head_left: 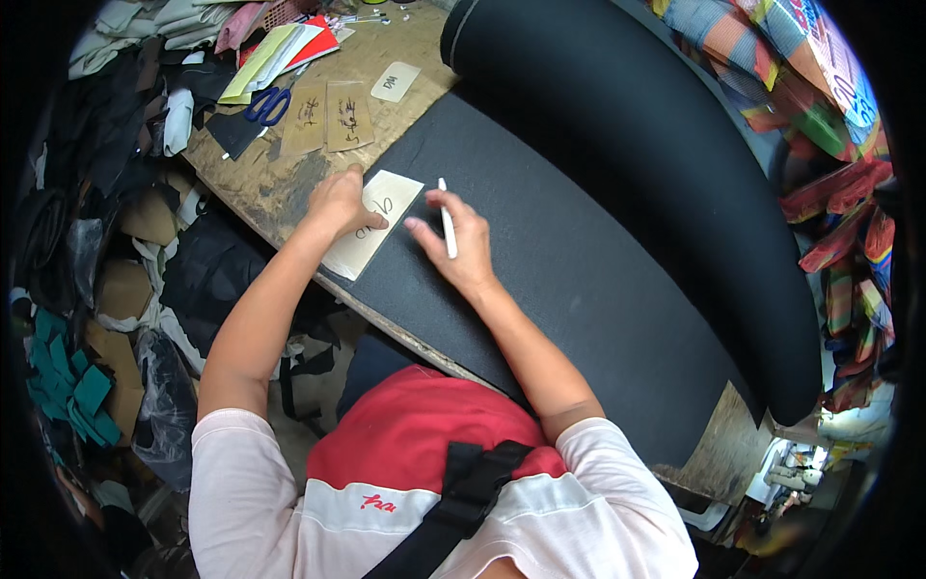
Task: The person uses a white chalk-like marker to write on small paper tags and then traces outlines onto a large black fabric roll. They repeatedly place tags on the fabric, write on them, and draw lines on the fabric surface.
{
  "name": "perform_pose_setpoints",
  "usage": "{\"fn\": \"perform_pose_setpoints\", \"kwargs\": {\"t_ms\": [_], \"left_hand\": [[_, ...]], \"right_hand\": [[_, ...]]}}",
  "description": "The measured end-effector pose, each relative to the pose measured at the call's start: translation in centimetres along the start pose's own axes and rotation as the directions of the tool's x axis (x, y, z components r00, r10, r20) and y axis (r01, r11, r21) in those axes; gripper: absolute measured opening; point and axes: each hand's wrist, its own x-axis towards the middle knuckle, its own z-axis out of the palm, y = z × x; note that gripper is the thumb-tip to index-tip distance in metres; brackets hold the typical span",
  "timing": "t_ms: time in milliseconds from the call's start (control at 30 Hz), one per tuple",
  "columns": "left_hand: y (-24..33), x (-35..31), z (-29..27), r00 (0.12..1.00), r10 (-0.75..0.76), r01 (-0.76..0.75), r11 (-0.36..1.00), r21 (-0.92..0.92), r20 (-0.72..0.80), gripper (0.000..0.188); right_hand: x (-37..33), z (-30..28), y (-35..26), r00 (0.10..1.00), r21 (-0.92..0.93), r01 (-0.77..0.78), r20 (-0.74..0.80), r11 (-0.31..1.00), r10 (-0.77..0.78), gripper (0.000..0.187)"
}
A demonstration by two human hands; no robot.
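A pale card template (383,207) with handwriting on it lies on the left end of a black sheet of material (540,261). My left hand (340,206) grips the template at its left edge, thumb pressed on its face and the other fingers bent. Just to the right, my right hand (461,241) holds a white pen (448,227) between thumb and fingers, slightly above the black sheet. The pen stands apart from the template. From the sheet's far side rises the thick black roll (637,145) of the same material.
Farther left on the worn wooden table (405,43) lie blue-handled scissors (268,106), brown card patterns (348,116), a small pale card (395,82) and coloured papers (280,58). Colourful striped bags (830,87) hang at the far right. Fabric scraps (72,376) are heaped at left, below the table edge.
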Motion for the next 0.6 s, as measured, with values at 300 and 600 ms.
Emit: {"fn": "perform_pose_setpoints", "kwargs": {"t_ms": [300, 600], "left_hand": [[0.9, 8.5, -0.3, 0.948, 0.304, -0.071, 0.489, -0.869, 0.094, 0.027], [7.3, 5.6, 5.9, 0.712, 0.177, -0.505, 0.801, -0.321, -0.679, 0.016]], "right_hand": [[5.6, 1.3, 3.5, 0.933, 0.651, -0.117, -0.188, 0.75, 0.308, 0.072], [13.3, -0.4, 10.7, 0.878, 0.172, -0.268, -0.361, 0.948, 0.314, 0.065]]}}
